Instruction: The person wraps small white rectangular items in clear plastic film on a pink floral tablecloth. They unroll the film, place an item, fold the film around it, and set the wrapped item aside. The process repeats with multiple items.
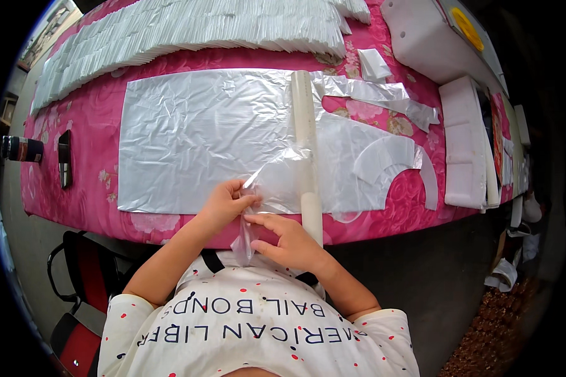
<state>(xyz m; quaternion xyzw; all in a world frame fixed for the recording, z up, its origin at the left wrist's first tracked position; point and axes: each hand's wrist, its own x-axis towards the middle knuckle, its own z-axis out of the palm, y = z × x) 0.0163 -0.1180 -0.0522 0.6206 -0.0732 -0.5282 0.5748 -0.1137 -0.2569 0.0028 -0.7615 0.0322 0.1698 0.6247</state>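
Thin, see-through white plastic sheets point(201, 135), cut in curves at the right end like disposable aprons, lie flat across the table. A gathered corner of clear plastic point(243, 242) is pulled up over the near edge and hangs toward my lap. My left hand point(226, 202) pinches it between thumb and fingers. Just to the right and below, my right hand point(286, 240) has its bent fingers at the same plastic, the thumb somewhat apart from the index finger. A long pale tube point(305, 125) lies across the sheets, from the far side past the near edge.
Long rows of folded white packets point(188, 38) line the far side of the pink flowered tablecloth point(85, 182). One folded packet point(374, 65) lies apart. A phone point(65, 159) and dark jar point(22, 149) are left. White boxes point(462, 144) stand right; black-and-red chairs point(88, 270) below left.
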